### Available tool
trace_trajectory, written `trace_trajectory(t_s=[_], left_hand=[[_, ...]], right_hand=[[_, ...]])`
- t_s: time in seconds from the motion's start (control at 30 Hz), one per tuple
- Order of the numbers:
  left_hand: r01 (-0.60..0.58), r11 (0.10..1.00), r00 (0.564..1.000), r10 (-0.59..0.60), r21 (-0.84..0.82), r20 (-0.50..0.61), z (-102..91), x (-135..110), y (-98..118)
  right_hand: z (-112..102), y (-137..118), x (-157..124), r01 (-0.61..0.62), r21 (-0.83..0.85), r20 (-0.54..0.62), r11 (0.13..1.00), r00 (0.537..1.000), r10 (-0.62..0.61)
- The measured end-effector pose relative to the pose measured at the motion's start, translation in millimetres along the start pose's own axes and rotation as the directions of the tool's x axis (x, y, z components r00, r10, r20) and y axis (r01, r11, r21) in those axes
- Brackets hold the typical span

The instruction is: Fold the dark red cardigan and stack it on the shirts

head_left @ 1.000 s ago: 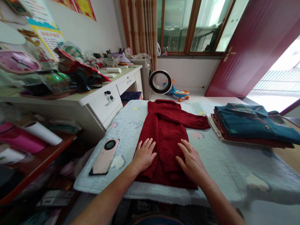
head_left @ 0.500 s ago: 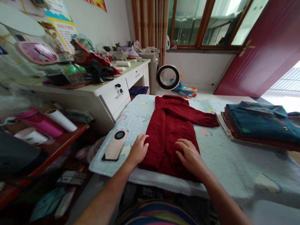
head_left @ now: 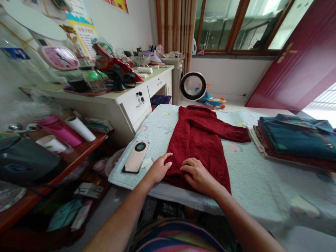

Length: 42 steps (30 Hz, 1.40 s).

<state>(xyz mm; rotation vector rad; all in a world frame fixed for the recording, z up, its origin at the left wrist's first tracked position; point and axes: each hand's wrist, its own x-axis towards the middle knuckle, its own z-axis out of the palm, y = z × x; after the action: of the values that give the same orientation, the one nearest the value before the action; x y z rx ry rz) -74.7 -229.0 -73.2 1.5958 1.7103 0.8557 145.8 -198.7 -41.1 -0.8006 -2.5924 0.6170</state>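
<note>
A dark red knitted garment point(head_left: 202, 140) lies lengthwise on a pale blue quilted pad point(head_left: 252, 175), one sleeve stretched out to the right. My left hand point(head_left: 158, 169) rests at the garment's near left edge, fingers together and laid on the cloth. My right hand point(head_left: 197, 175) lies palm down on the garment's near end, fingers pointing left toward the other hand. Neither hand grips anything that I can see.
A pink phone point(head_left: 135, 156) lies face down on the pad, left of my left hand. A stack of folded clothes point(head_left: 296, 140) sits at the right. A cluttered white desk point(head_left: 126, 101) and a low red shelf point(head_left: 78, 147) stand on the left.
Both hands have slid toward me and leftward along the garment. My right hand moved from the middle to the near left part. The camera has turned left.
</note>
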Motion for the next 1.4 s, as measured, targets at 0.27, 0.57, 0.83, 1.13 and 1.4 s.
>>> trace_trajectory(t_s=[0.27,0.57,0.83,1.13,1.4], left_hand=[[-0.001,0.996,0.999,-0.002,0.091,0.034,4.7,-17,-1],[-0.003,1.0,0.993,0.0,0.026,0.117,-19.8,-15,-4],[-0.155,0.985,0.983,0.147,0.072,0.111,-12.9,-35,-2],[-0.221,0.942,0.947,0.269,0.252,-0.174,10.9,-50,1],[-0.173,0.903,0.971,0.222,0.394,-0.083,14.3,-53,-6]], right_hand=[[3,4,-7,-0.058,-0.041,0.129,0.997,0.99,0.063],[2,1,-5,-0.034,-0.019,0.17,0.999,0.985,0.037],[-1,3,-1,-0.08,0.217,0.013,0.973,0.997,0.079],[-3,-3,-7,-0.027,0.151,-0.043,0.988,0.998,0.034],[12,-4,-9,0.01,-0.074,0.045,0.997,0.999,-0.007]])
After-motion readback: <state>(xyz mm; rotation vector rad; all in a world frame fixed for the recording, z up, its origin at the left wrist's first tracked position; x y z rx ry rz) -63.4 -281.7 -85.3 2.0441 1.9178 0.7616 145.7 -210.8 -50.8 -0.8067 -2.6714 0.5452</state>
